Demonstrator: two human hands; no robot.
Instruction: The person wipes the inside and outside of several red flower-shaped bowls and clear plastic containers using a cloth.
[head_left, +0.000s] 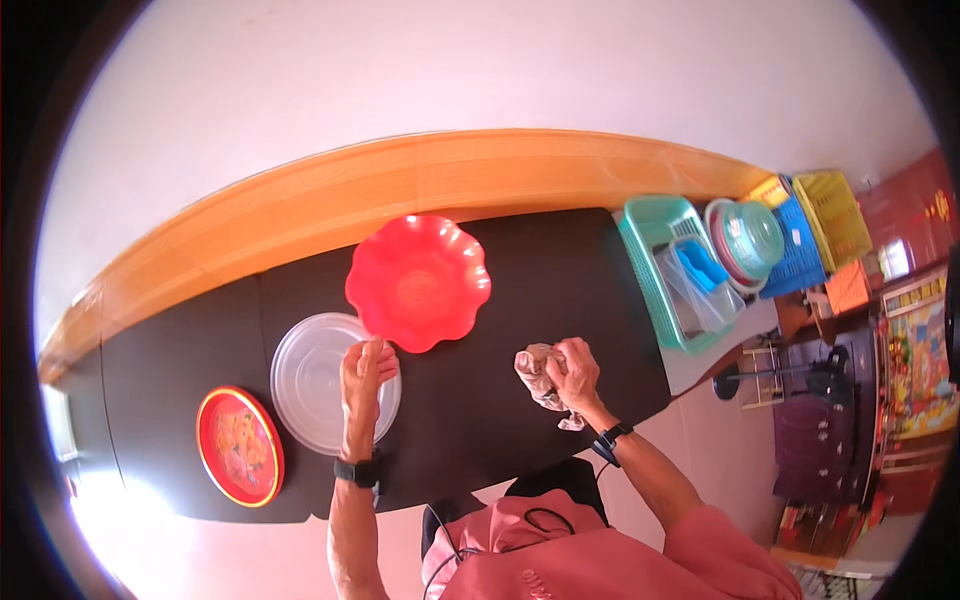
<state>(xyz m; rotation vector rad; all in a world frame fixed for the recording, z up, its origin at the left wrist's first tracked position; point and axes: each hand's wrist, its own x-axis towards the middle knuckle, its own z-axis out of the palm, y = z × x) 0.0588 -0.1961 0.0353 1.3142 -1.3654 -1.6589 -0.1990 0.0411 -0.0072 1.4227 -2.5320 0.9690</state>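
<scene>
My right hand (576, 379) grips a crumpled, patterned cloth (538, 371) at the right part of the dark tabletop (480, 420). My left hand (367, 371) is over a round translucent plastic lid or shallow tray (311, 382), its fingers curled together with nothing visible in them. I cannot tell whether it touches the lid. Just beyond that hand stands a red plastic bowl with a scalloped rim (418, 285), overlapping the lid's far edge in view. Farther left lies an oval-looking red tray with a yellow rim (240, 446) and a floral picture inside.
A green plastic basket (641, 255) holding clear containers and a blue piece (701, 264) stands at the right. Beside it are stacked bowls (752, 238), a blue crate (796, 247) and a yellow basket (831, 217). Orange wood trim (420, 171) runs behind the table.
</scene>
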